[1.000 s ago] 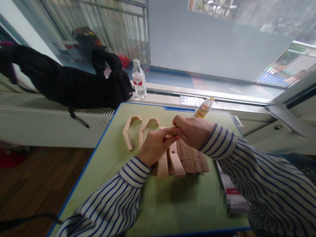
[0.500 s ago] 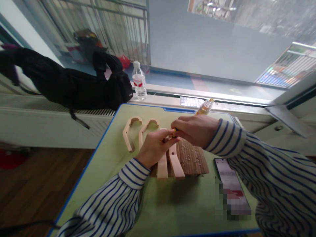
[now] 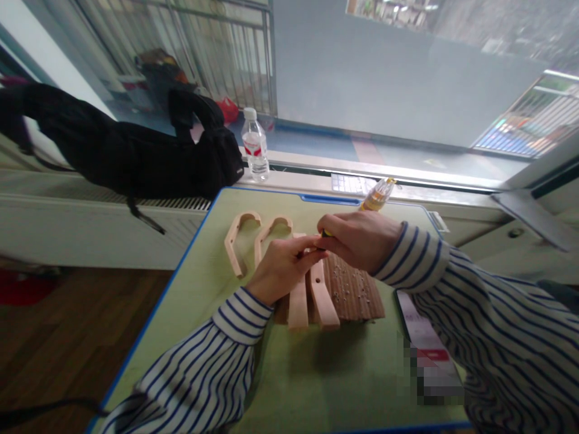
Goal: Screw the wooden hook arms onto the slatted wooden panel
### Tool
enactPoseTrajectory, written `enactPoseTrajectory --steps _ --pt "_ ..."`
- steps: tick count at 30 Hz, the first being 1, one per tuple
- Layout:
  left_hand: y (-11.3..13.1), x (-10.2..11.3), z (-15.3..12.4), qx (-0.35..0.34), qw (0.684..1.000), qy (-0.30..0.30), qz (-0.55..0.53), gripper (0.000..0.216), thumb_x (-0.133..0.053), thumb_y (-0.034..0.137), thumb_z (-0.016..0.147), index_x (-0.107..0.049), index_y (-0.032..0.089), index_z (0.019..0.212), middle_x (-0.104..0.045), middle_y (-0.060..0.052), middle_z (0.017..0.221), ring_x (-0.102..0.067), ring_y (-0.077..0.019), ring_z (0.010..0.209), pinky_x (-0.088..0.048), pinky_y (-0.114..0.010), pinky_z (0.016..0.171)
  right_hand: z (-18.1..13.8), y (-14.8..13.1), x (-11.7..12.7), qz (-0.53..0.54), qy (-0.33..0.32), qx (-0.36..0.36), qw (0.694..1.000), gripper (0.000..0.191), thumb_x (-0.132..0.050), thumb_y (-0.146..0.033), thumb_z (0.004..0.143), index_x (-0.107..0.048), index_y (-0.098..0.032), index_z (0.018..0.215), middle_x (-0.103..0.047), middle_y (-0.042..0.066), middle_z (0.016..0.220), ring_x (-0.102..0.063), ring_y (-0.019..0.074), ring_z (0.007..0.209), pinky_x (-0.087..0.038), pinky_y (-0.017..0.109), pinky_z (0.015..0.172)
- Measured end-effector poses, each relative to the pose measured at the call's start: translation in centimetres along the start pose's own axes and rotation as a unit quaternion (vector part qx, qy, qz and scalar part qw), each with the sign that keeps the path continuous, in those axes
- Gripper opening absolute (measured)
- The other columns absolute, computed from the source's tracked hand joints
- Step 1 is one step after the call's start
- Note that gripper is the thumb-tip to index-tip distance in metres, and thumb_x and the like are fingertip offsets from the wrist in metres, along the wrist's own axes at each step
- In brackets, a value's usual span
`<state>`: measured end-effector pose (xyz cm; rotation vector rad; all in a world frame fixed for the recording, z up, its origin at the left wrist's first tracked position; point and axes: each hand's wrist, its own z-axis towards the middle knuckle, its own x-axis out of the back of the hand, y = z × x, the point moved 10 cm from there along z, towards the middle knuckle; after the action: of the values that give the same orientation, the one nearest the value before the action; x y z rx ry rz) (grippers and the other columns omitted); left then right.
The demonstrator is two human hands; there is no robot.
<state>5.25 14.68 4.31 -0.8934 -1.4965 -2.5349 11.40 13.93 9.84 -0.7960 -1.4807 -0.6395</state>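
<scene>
My left hand [image 3: 283,268] and my right hand [image 3: 357,238] meet over the top ends of two straight wooden strips [image 3: 312,295] on the green table [image 3: 325,374]. My right hand is closed round a small tool with a yellow and black tip [image 3: 325,233]. My left hand's fingers pinch together at that tip, and what they hold is too small to make out. A brown ribbed board [image 3: 355,292] with small screws scattered on it lies under and right of the strips. Two curved wooden hook pieces [image 3: 251,238] lie to the left.
A water bottle [image 3: 256,147] and a black bag [image 3: 126,150] rest on the window sill behind the table. A small amber bottle [image 3: 376,196] lies at the table's far edge. A phone [image 3: 425,337] lies at the right, partly under my sleeve.
My right forearm swung out to the right, uncovering the phone, then came partly back over it. Both hands stay together at the strips' top ends.
</scene>
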Motion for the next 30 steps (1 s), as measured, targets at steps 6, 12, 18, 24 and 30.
enactPoseTrajectory --steps 6,12,18,24,30 --pt "0.4 -0.5 -0.1 -0.015 0.999 -0.026 -0.03 0.023 -0.055 0.024 0.086 -0.066 0.02 0.106 -0.065 0.0 0.075 -0.053 -0.0095 0.063 -0.041 -0.02 0.056 -0.6 0.6 0.0 -0.036 0.029 -0.054 0.997 0.036 -0.031 -0.042 0.092 -0.054 -0.014 0.095 -0.063 0.008 0.073 -0.043 0.0112 0.053 -0.019 0.027 0.049" --pt "0.1 0.6 -0.3 0.004 0.999 0.05 0.02 0.024 -0.064 0.034 0.079 -0.068 0.02 0.098 -0.053 0.005 0.058 -0.044 -0.0074 0.051 -0.034 -0.019 0.047 -0.3 0.4 0.1 -0.026 0.023 -0.057 0.998 0.039 -0.03 -0.044 0.092 -0.054 -0.014 0.094 -0.064 0.009 0.075 -0.047 0.0122 0.056 -0.02 0.027 0.05" --pt "0.3 0.8 -0.4 0.007 0.998 0.057 0.029 0.019 -0.063 0.032 0.08 -0.069 0.02 0.093 -0.057 0.005 0.06 -0.046 -0.0069 0.051 -0.033 -0.019 0.046 -0.4 0.5 0.6 -0.009 0.001 -0.042 0.999 0.046 -0.029 -0.05 0.091 -0.056 -0.015 0.104 -0.066 0.01 0.079 -0.053 0.0146 0.062 -0.025 0.027 0.054" --pt "0.2 0.8 -0.3 0.002 0.999 0.039 0.025 0.023 -0.061 0.035 0.082 -0.068 0.018 0.097 -0.059 0.003 0.061 -0.046 -0.0072 0.051 -0.034 -0.019 0.045 -0.7 -0.6 1.3 0.038 0.001 0.054 0.998 0.034 -0.04 -0.033 0.089 -0.051 -0.017 0.117 -0.063 0.009 0.1 -0.055 0.0145 0.078 -0.033 0.026 0.062" --pt "0.6 1.0 -0.3 -0.013 0.999 0.045 0.027 0.021 -0.063 0.032 0.081 -0.068 0.018 0.097 -0.063 0.002 0.067 -0.047 -0.0061 0.052 -0.035 -0.018 0.048 -0.4 -0.6 0.8 0.036 0.02 0.061 0.997 0.029 -0.037 -0.031 0.091 -0.055 -0.016 0.108 -0.062 0.007 0.095 -0.054 0.0137 0.078 -0.034 0.026 0.063"
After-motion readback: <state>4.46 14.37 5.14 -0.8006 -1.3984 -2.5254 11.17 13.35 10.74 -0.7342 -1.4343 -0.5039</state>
